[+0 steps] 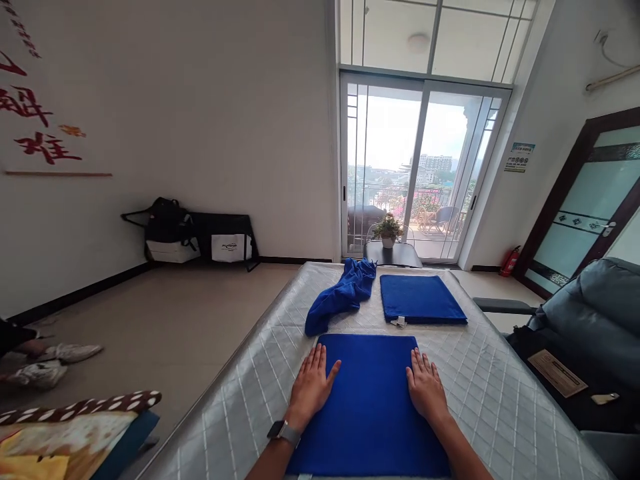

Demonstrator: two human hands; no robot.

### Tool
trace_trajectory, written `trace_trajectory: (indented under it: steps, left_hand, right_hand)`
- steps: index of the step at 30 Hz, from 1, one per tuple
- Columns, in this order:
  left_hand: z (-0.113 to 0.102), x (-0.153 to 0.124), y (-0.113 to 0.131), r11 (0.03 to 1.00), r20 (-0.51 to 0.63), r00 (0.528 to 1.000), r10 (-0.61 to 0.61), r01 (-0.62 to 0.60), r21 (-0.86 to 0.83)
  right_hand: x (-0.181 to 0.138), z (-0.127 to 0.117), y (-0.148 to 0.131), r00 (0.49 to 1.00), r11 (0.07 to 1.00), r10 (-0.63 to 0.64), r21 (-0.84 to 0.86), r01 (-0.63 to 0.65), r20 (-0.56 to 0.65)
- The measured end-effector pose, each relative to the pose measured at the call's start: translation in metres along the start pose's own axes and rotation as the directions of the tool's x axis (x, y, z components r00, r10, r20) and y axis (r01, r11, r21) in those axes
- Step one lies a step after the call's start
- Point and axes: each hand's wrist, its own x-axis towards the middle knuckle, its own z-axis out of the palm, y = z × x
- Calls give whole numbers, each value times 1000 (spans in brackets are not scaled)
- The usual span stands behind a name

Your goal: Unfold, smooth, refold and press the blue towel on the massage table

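Note:
A blue cloth [373,407] lies flat and square on the quilted silver mattress [260,373] right in front of me. On its left edge rests my left hand [313,383], palm down with the fingers stretched out; a watch [284,432] is on that wrist. My right hand [425,383] lies flat along the right edge, fingers extended. Farther back, a folded blue cloth [423,298] with a white tag sits at the right. To its left a crumpled blue cloth [343,297] lies in a loose heap.
A potted plant [388,230] stands on a chair [395,255] beyond the mattress. At right is a dark armchair [595,307] with a brown card [557,372]. A patterned cloth item [65,440] is at lower left, near a person's shoes [50,363]. Bags [173,230] sit by the wall.

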Motion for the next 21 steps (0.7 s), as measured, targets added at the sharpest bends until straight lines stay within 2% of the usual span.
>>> trace_trajectory:
  steps: [5, 10, 14, 21]
  left_hand:
    - [0, -1, -2, 1000, -5, 1000, 5, -5, -18]
    - [-1, -1, 1, 999, 24, 999, -34, 35, -23]
    - [2, 0, 1, 1000, 8, 1000, -27, 26, 11]
    - [7, 1, -15, 993, 5, 999, 34, -34, 112]
  right_hand:
    - [13, -12, -2, 999, 998, -6, -60, 8, 37]
    - [42, -24, -3, 999, 999, -27, -19, 27, 36]
    - [50, -13, 0, 999, 999, -14, 44, 13, 31]
    - [48, 0, 4, 999, 988, -5, 157, 10, -32]
